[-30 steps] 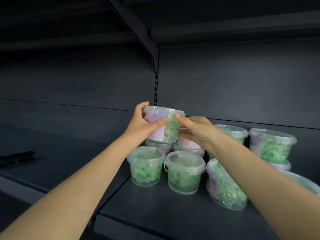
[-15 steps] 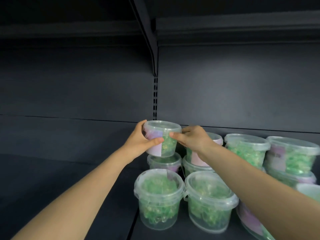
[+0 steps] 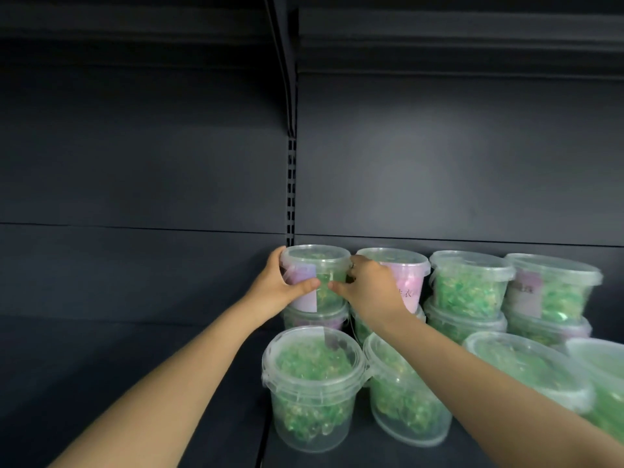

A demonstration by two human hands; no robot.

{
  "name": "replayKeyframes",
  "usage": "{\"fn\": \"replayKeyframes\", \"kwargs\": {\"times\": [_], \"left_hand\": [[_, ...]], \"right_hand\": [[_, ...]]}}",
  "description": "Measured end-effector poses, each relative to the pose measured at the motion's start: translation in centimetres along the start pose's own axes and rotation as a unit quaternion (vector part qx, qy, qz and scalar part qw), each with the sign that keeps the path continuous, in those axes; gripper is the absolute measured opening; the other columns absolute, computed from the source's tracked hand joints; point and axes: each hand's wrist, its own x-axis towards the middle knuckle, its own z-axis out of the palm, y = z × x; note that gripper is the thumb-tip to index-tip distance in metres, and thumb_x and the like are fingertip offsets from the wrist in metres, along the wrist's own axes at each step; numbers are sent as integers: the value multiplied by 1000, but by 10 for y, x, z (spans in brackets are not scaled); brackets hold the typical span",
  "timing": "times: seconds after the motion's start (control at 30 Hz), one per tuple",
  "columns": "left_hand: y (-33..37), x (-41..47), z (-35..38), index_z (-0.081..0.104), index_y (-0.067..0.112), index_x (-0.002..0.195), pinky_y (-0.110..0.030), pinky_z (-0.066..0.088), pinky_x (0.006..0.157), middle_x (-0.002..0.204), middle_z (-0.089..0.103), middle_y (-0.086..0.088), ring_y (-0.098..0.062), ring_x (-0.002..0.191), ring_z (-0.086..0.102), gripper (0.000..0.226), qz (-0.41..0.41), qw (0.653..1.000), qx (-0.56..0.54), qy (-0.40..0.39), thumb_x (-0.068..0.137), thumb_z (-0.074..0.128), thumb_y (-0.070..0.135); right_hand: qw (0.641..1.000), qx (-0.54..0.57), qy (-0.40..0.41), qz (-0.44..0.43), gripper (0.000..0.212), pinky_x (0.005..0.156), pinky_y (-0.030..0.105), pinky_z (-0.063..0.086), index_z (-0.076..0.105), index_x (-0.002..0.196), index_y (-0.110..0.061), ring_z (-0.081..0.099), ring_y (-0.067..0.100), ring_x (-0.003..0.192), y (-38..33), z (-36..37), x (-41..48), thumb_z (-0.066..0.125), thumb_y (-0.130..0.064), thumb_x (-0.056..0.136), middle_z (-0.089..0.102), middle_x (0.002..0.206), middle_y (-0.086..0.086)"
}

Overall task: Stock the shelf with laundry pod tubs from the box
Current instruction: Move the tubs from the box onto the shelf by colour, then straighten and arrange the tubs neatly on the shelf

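— Where's the tub?

— I've got the tub (image 3: 315,275) between both hands at the back of the shelf (image 3: 152,383). It is upright, on or just above the lid of the lower tub (image 3: 314,319); I can't tell whether it has touched down. My left hand (image 3: 280,288) wraps its left side, thumb across the front over the pale label (image 3: 305,295). My right hand (image 3: 368,288) grips the right side, fingers curled round the wall.

— Which step is that?

— Placing, I'd say: second tier of the leftmost stack, right beside the slotted upright (image 3: 291,190). Next I need to seat it square on the lid below, level with the neighbouring top tub (image 3: 410,275). Then I let go with both hands without nudging it. The front tubs (image 3: 312,383) stand close under my forearms, so I'd pull back high.

— And the box?

— Not in view.

— Anything readable?

— No brand I can make out. The labels are pale pink-lilac, and the neighbour's carries a few dark characters, too small for me to read. The contents look like green pods.
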Motion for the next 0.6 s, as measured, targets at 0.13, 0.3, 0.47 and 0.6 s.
{"fn": "replayKeyframes", "kwargs": {"times": [0.13, 0.3, 0.47, 0.6], "left_hand": [[3, -1, -3, 21, 22, 145, -31, 41, 101, 139, 43, 3, -13, 122, 46, 91, -11, 999, 37, -7, 74, 76, 34], [21, -4, -13, 19, 14, 146, -23, 36, 93, 141, 40, 2, -10, 125, 41, 88, -15, 990, 133, -51, 79, 72, 34], [46, -13, -25, 42, 10, 130, -26, 39, 86, 132, 49, -6, -19, 117, 49, 63, 1, 949, 311, -39, 81, 70, 36], [77, -30, -25, 53, 12, 119, -26, 40, 84, 123, 55, -4, -18, 110, 53, 42, 44, 928, 368, -19, 86, 64, 36]], "right_hand": [[999, 33, 0, 12, 46, 84, 35, 52, 55, 117, -4, 65, 25, 95, 0, 5, -3, 72, -27, 82, 69, 103, 11], [999, 7, -45, 5, 40, 54, 22, 39, 53, 108, -4, 55, 19, 73, -2, -7, -3, 70, -31, 84, 55, 68, -1], [990, -97, -97, -13, 30, 53, 24, 36, 49, 78, -12, 50, 17, 68, -5, -30, -8, 67, -35, 84, 51, 65, -1], [972, -182, -141, -55, 43, 83, 33, 47, 65, 102, 2, 59, 27, 99, -2, -61, -20, 63, -37, 87, 66, 102, 14]]}}
